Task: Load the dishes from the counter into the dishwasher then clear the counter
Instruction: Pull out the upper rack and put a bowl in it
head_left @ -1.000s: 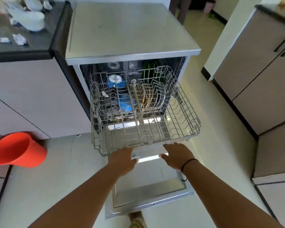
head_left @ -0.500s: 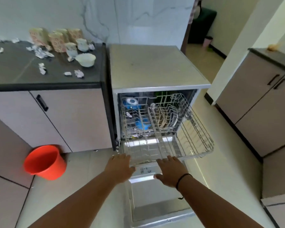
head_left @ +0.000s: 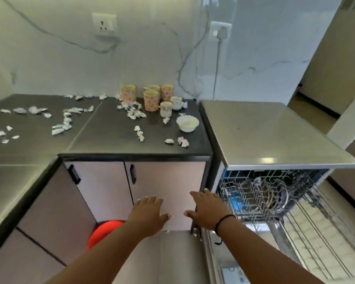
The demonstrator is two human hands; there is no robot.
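On the dark counter (head_left: 111, 140) stand several flowered mugs (head_left: 151, 100), two pale cups (head_left: 166, 109) and a white bowl (head_left: 187, 124), with crumpled paper scraps (head_left: 64, 124) scattered around. The dishwasher (head_left: 271, 140) is at the right, its door down and its wire rack (head_left: 275, 197) pulled out with plates and blue items inside. My left hand (head_left: 147, 214) and my right hand (head_left: 209, 208) hover with fingers spread in front of the cabinet doors, holding nothing. My right hand is just left of the rack.
An orange bucket (head_left: 103, 232) sits on the floor below the cabinet, partly behind my left arm. Two black handles (head_left: 132, 174) stick out from the cabinet doors. A cable hangs from a wall socket (head_left: 218, 33) behind the dishwasher. More cabinets stand at far right.
Both hands have come off the rack's front edge and moved left, in front of the cabinet. The view has lifted and swung left, bringing the counter and its dishes into sight.
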